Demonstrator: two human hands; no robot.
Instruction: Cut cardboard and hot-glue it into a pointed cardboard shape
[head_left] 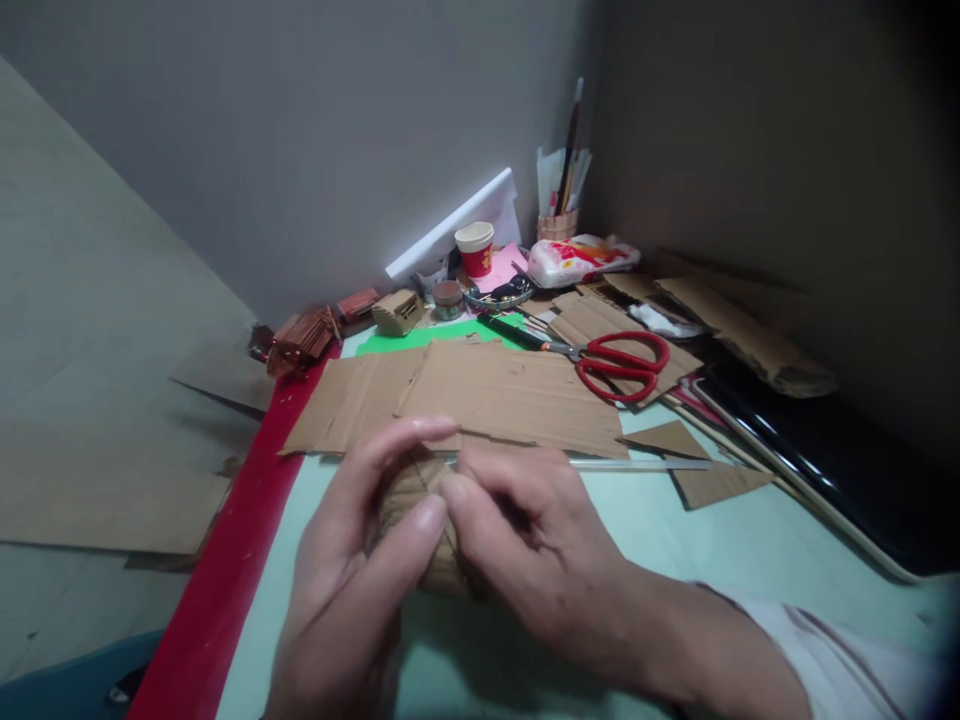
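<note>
Between my two hands is a small brown cardboard piece (442,572) with ridged sides, held above the table's near part. My left hand (349,560) curls around its left side, the thumb pressing on top. The fingers of my right hand (525,530) pinch at its upper right side; what lies under those fingertips is hidden. Just beyond the hands lies a large flat cardboard sheet (480,390). A thin translucent stick (645,464) rests along the sheet's near edge.
Red-handled scissors (622,365) lie on cardboard scraps at the right, beside a glossy black object (817,460). Cardboard offcuts (720,485) sit nearer. At the back stand a paper cup (475,250), a pen holder (558,222) and a tissue pack (577,260). A red strip (240,560) borders the table's left edge.
</note>
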